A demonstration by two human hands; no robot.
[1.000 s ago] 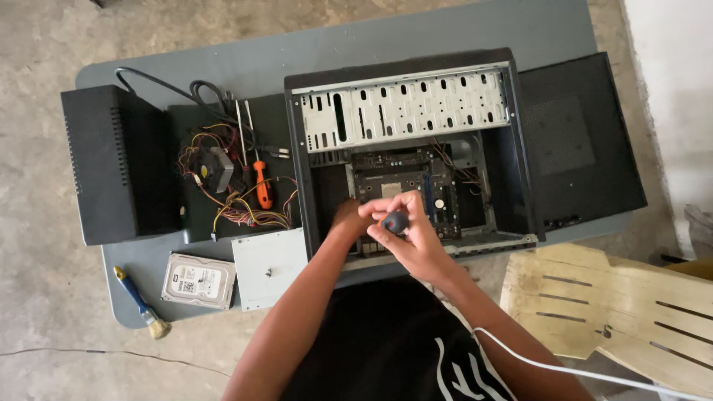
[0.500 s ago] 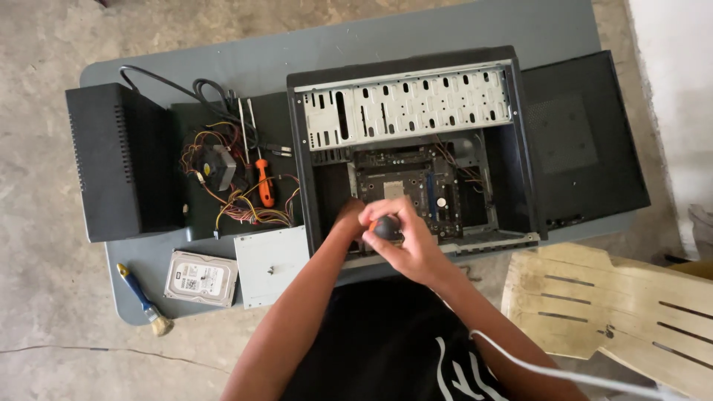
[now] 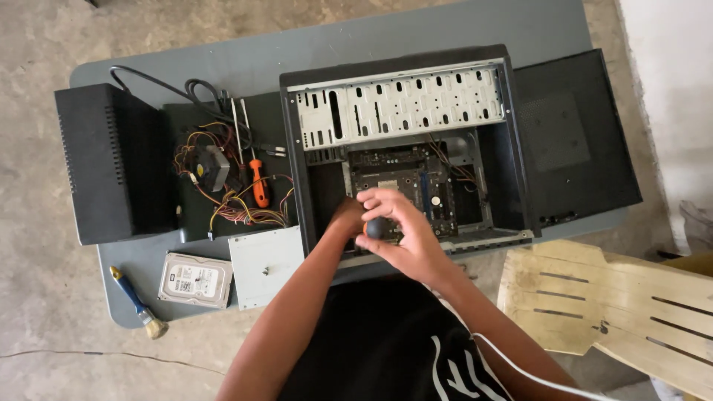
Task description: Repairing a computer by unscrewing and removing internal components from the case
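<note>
Right hand (image 3: 405, 238): closed around a dark round handle (image 3: 376, 227), over the open computer case (image 3: 512, 148).
Left hand (image 3: 346, 217): just beside the handle, inside the case; grip cannot be told.
Motherboard (image 3: 401, 171): just beyond both hands.
Orange screwdriver (image 3: 259, 186): left of the hands.

Grey desk (image 3: 460, 30) on concrete floor (image 3: 44, 327). Black side panel (image 3: 111, 160) at left end, another black panel (image 3: 572, 141) at right. Fan with tangle of coloured wires (image 3: 223, 189) beside orange-handled screwdriver (image 3: 258, 186); black cable (image 3: 186, 89) looped behind. Silver hard drive (image 3: 194, 280) just beside flat grey drive (image 3: 266, 266) (near front edge). Blue-handled brush (image 3: 137, 303) at desk corner. Pale wooden chair (image 3: 616, 308) at right
</note>
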